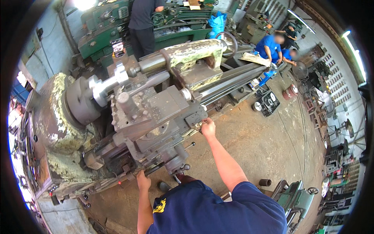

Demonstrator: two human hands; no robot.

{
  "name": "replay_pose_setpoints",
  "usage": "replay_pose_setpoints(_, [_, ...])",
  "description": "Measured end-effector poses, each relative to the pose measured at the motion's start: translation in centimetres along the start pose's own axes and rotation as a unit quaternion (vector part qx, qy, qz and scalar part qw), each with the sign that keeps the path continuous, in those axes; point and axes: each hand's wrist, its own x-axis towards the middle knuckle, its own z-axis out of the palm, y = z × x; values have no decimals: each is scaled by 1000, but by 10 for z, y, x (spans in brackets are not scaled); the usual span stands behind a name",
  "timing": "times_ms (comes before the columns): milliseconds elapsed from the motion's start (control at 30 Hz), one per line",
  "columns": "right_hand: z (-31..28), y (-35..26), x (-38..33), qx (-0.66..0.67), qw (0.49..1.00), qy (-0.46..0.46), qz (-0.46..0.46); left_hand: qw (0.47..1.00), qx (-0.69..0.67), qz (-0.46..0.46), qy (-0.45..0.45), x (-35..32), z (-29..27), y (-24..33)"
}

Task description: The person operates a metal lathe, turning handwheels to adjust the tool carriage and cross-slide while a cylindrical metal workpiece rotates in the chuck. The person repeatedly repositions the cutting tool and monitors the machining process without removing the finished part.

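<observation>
Stretching toward the upper right, the lathe (48,121), pale paint flaking, carries a dark round chuck (81,100) near its left end and a bright, stepped metal workpiece (104,89) along the same axis. The left hand (143,181) is at the lathe's front edge, fingers curled; what they pinch, I cannot tell. Up and right of those fingers sits the grey-brown, chip-strewn carriage (166,102), midway along the lathe. The right hand (209,128) is nearer, fingers bent at the carriage's right corner, their grip hidden; the carriage lies leftward of them.
</observation>
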Motion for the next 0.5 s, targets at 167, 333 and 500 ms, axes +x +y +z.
replay_pose_setpoints(167, [-7, -15, -9, 12, 1000, 0, 7, 1000, 6, 3, -5, 2, 2, -6])
replay_pose_setpoints(333, [-4, -11, -6, 41, 999, -5, 11, 1000, -3, 3, -4, 1, -1, -2])
replay_pose_setpoints(500, [-2, -7, -4, 28, 999, 4, 20, 1000, 1, 18, 8, -2, -2, 2])
